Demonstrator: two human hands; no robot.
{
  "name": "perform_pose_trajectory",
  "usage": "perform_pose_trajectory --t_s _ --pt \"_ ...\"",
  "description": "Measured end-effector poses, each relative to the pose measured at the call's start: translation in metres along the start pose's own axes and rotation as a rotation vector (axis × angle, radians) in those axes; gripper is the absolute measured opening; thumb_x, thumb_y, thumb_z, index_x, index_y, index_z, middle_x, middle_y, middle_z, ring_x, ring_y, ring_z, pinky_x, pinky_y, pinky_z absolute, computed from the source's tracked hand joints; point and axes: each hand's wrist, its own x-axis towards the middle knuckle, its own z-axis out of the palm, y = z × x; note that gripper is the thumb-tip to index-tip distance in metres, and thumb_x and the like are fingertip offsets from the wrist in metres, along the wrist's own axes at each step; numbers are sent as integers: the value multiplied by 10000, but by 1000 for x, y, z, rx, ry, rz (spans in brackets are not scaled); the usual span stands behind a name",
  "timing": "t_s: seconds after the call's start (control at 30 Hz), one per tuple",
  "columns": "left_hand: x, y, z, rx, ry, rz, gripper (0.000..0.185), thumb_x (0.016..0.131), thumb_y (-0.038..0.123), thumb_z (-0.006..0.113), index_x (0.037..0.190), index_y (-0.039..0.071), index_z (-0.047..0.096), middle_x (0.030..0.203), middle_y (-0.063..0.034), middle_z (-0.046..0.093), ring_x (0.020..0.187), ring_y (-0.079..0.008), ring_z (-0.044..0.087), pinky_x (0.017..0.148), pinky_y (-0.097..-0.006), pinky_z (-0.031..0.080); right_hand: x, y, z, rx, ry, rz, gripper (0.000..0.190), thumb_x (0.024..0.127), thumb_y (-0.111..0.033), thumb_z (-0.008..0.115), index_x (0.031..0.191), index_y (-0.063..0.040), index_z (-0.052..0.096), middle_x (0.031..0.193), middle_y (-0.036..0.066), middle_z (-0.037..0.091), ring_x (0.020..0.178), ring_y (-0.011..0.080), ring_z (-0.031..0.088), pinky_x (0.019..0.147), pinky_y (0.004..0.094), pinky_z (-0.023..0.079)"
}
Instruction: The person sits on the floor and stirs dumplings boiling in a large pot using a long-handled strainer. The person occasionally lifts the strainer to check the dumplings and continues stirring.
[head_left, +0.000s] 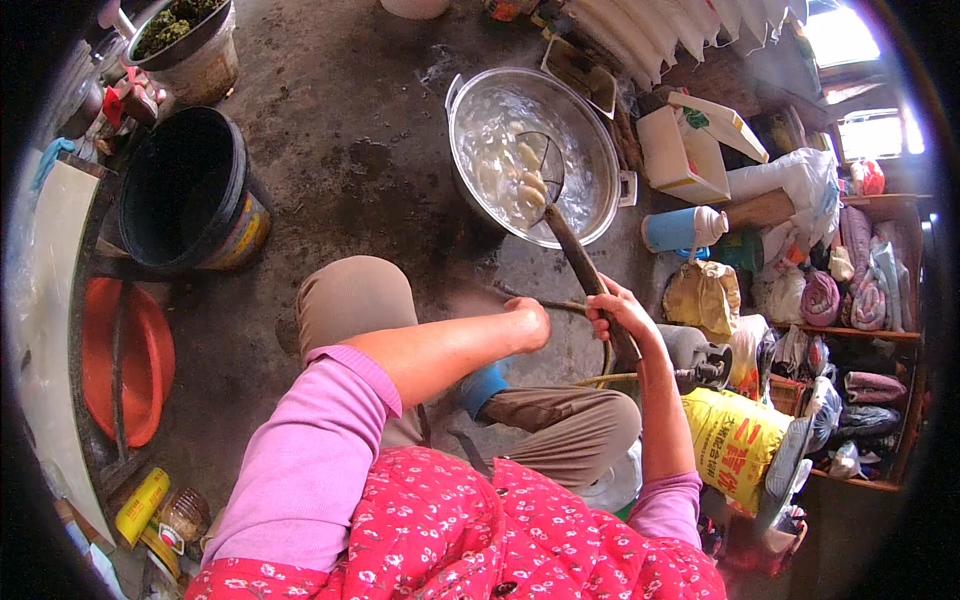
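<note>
My right hand (621, 309) is closed around the wooden handle of a wire skimmer (574, 240). The skimmer's round wire head dips into a large two-handled metal pot (452, 142) of bubbling liquid. Several pale oblong pieces of food (532, 187) lie on or beside the wires; their kind cannot be told. My left hand (531, 324) is bent at the wrist above my knees, left of the handle and apart from it. Its fingers are mostly hidden, so its grip does not show. A hose (562, 305) passes behind both hands.
At the left stand a black bucket (184, 187) and a red plastic basin (127, 360). On the right are a gas cylinder (679, 349), a blue thermos flask (675, 229), a foam box (679, 154), a yellow sack (731, 442) and crowded shelves (885, 335). A metal tray (574, 71) touches the pot's far side.
</note>
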Motion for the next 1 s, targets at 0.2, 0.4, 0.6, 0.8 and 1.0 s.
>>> perform_pose_trajectory --t_s 0.2,0.4,0.6,0.8,1.0 --pt "11 2 4 11 30 23 318 774 220 671 1083 141 680 1126 -35 652 988 -255 635 741 -493 539 20 -6 2 295 -90 -70 351 886 -115 533 1217 -180 435 695 3 460 474 48 399 390 185 349" --pt "12 0 1 3 -20 12 278 781 209 653 1048 140 694 1106 -43 663 975 -260 644 709 -510 541 59 -22 -18 475 -25 -102 250 909 -125 532 1120 -190 414 747 21 473 505 47 406 387 179 350" --pt "4 -1 -2 -28 -6 1 388 770 258 690 1139 145 652 1159 -37 634 1006 -269 618 765 -496 524 83 -28 -32 -78 257 -304 468 849 -71 546 1298 -156 449 650 33 488 444 96 442 377 249 391" --pt "-6 -1 -8 -62 16 10 403 780 265 682 1161 143 639 1184 -36 624 1033 -271 610 776 -508 522 85 -9 -35 -850 543 -377 644 747 -88 584 1366 -121 411 763 163 629 571 231 615 515 370 503" --pt "-9 -2 -6 -46 39 14 317 797 204 634 1105 135 668 1132 -37 650 1002 -258 631 727 -511 534 50 14 -16 -986 465 -261 645 743 -97 538 1363 -39 369 874 286 631 717 378 654 659 448 509"
